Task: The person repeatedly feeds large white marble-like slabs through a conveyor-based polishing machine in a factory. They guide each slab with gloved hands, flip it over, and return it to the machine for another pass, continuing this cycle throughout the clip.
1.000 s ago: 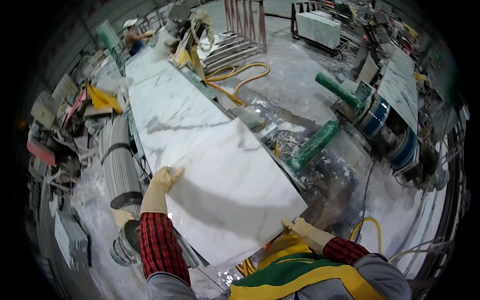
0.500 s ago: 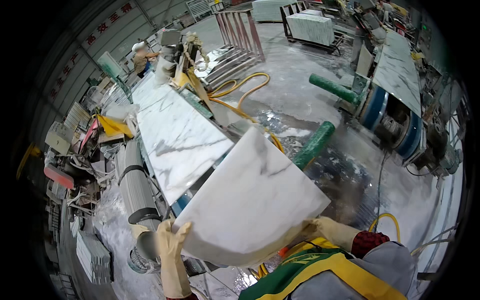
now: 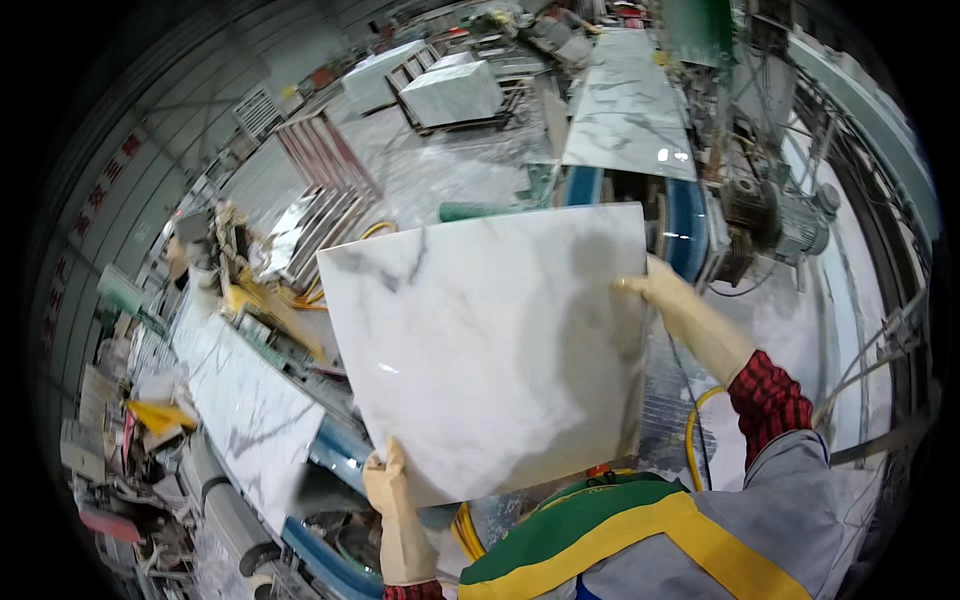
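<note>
A large white marble tile [image 3: 495, 345] with grey veins is held up clear of everything else, tilted, its polished face turned toward the camera. It is carried between two gloved hands. The left hand [image 3: 388, 480] is closed on the tile's lower left corner, fingers wrapped over the edge. The right hand [image 3: 668, 295] is closed on the tile's right edge, near the upper corner, fingers laid on the face.

Beyond the right grip, up and away, a long grey-veined slab [image 3: 628, 110] is seen lying on a blue-edged machine bed, with a grey motor [image 3: 795, 225] just to the right of that grip. A yellow hose [image 3: 695, 440] is curled on the wet floor [image 3: 450, 170] below the right grip, beside the red checked cuff [image 3: 768, 395].

To the left of the left grip, a second long marble strip [image 3: 245, 400] is laid on a desk, with a blue-rimmed roller [image 3: 330, 535] just beneath that grip. Further left of it, a yellow object [image 3: 160, 415] is seen among clutter too small to tell apart.

Above the tile's top edge, a metal rack [image 3: 330, 180] and a stacked block of white stone [image 3: 450, 92] are set on the floor, well apart from both grips.
</note>
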Demonstrator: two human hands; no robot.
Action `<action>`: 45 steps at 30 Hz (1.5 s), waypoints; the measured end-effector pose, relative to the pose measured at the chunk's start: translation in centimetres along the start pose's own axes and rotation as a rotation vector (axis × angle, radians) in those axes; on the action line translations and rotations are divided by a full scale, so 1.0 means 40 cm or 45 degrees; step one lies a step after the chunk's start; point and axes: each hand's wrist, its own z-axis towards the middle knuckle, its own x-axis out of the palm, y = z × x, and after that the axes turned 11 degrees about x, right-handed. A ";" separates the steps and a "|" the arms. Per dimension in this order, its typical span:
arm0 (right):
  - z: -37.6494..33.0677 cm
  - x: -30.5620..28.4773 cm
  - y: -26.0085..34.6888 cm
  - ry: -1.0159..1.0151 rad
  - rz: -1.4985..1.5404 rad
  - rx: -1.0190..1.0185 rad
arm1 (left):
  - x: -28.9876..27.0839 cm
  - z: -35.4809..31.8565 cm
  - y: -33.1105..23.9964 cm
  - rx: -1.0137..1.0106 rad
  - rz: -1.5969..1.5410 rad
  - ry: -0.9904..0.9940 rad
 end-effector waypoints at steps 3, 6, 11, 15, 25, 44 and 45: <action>0.012 -0.107 0.140 -0.063 -0.073 0.164 | 0.182 -0.005 -0.018 -0.089 -0.041 0.135; 0.114 -0.248 0.055 -0.104 0.169 0.160 | 0.349 0.015 -0.018 -0.127 0.116 0.301; 0.193 -0.347 -0.116 -0.347 0.494 0.337 | 0.520 0.046 -0.046 -0.135 0.382 0.570; 0.318 -0.482 -0.301 -0.388 0.666 0.322 | 0.697 0.109 -0.053 -0.062 0.547 0.788; 0.634 -0.642 -0.354 -0.927 0.241 0.646 | 1.081 0.367 -0.040 0.154 0.614 1.077; 0.390 -0.442 -0.394 -0.768 0.537 0.673 | 1.362 0.535 -0.032 -0.088 0.493 1.238; 0.400 -0.442 -0.384 -0.782 0.523 0.688 | 1.365 0.540 -0.034 -0.080 0.541 1.236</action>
